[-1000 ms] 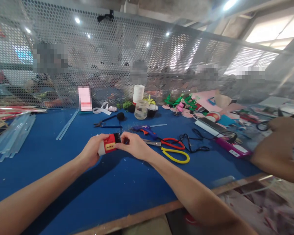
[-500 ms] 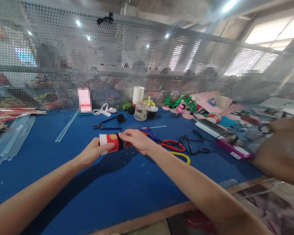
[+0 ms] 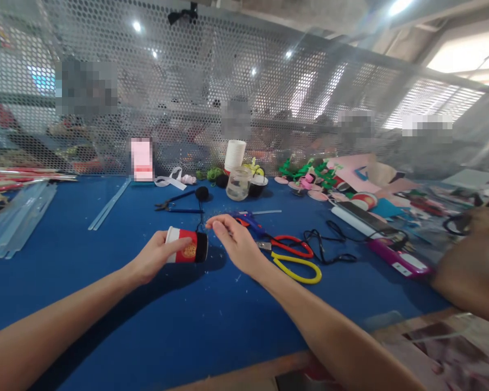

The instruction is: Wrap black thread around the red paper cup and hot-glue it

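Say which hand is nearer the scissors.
Right. The right hand is beside the scissors, at their blade side; the left hand is farther left, holding the cup.

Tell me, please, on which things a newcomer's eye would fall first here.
Probably first on the red, white and black cup, held sideways in the left hand over the blue table. Next, perhaps, on the red-and-yellow-handled scissors, lying to the right of the right hand.

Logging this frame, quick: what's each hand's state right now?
Left hand: closed, holding the cup.
Right hand: loosely curled near the cup; whether it holds anything cannot be told.
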A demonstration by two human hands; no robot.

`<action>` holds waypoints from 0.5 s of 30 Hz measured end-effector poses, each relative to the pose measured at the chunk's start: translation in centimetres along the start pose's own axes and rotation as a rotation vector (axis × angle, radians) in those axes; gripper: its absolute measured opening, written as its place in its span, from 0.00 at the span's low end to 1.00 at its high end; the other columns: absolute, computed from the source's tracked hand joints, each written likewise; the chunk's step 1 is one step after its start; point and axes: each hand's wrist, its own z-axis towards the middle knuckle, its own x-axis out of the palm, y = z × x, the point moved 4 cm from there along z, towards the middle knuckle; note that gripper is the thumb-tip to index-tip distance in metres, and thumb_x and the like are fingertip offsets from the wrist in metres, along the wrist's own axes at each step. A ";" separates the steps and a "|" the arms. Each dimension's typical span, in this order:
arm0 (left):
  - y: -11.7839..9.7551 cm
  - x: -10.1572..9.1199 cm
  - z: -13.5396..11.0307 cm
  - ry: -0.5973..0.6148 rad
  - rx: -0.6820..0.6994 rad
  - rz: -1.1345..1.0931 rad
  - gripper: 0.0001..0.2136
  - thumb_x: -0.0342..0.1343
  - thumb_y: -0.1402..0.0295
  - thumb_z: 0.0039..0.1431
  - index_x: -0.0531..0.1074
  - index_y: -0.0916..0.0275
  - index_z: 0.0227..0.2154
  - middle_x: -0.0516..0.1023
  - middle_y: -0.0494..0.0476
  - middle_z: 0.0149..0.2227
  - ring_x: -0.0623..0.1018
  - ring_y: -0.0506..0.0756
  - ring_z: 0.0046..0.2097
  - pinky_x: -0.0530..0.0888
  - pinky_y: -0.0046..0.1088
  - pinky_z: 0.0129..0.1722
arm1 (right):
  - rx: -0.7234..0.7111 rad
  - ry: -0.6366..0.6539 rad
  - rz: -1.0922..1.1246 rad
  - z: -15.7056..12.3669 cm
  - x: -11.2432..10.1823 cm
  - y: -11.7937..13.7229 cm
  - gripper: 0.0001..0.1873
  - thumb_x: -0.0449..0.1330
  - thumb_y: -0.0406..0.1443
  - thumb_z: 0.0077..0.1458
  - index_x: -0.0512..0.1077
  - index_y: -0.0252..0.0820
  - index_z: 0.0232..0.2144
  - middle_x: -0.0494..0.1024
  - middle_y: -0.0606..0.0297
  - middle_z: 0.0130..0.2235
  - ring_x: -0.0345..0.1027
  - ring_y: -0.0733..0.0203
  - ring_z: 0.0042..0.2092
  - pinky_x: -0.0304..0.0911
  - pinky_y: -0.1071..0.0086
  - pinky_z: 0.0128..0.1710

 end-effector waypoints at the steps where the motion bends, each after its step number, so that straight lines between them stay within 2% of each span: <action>1: 0.0 0.1 -0.1 -0.002 0.005 0.025 0.08 0.58 0.66 0.37 0.70 0.67 0.19 0.70 0.49 0.16 0.66 0.46 0.19 0.61 0.21 0.20 | -0.025 0.030 -0.008 -0.2 0.1 0.2 0.12 0.44 0.40 0.54 0.64 0.40 0.34 0.69 0.60 0.37 0.62 0.63 0.40 0.56 0.68 0.40; 5: 0.1 0.5 -0.3 -0.005 0.026 0.110 0.10 0.57 0.64 0.37 0.67 0.67 0.17 0.67 0.47 0.15 0.63 0.45 0.18 0.58 0.20 0.18 | -0.135 0.134 -0.024 -1.0 1.1 1.0 0.13 0.43 0.37 0.55 0.63 0.42 0.39 0.68 0.60 0.41 0.59 0.62 0.46 0.53 0.65 0.45; 9: 0.4 0.5 -0.4 0.006 0.026 0.176 0.12 0.55 0.60 0.40 0.66 0.67 0.18 0.65 0.47 0.15 0.62 0.45 0.18 0.57 0.20 0.18 | -0.138 0.213 0.023 -1.3 1.7 1.6 0.14 0.42 0.36 0.55 0.61 0.41 0.43 0.67 0.60 0.45 0.57 0.63 0.48 0.52 0.65 0.47; 11: 0.4 0.5 -0.4 -0.006 0.022 0.176 0.13 0.55 0.60 0.40 0.65 0.67 0.17 0.64 0.46 0.15 0.61 0.44 0.18 0.56 0.20 0.18 | -0.118 0.178 0.030 -1.1 1.3 1.6 0.14 0.42 0.35 0.55 0.61 0.41 0.42 0.67 0.61 0.45 0.58 0.64 0.47 0.52 0.66 0.47; 15: 0.6 0.4 -0.3 -0.009 0.017 0.159 0.13 0.55 0.59 0.40 0.65 0.67 0.18 0.65 0.47 0.16 0.62 0.45 0.18 0.57 0.20 0.18 | -0.046 0.046 -0.008 -0.8 0.2 1.2 0.13 0.41 0.37 0.56 0.63 0.40 0.37 0.70 0.62 0.36 0.62 0.64 0.41 0.55 0.68 0.43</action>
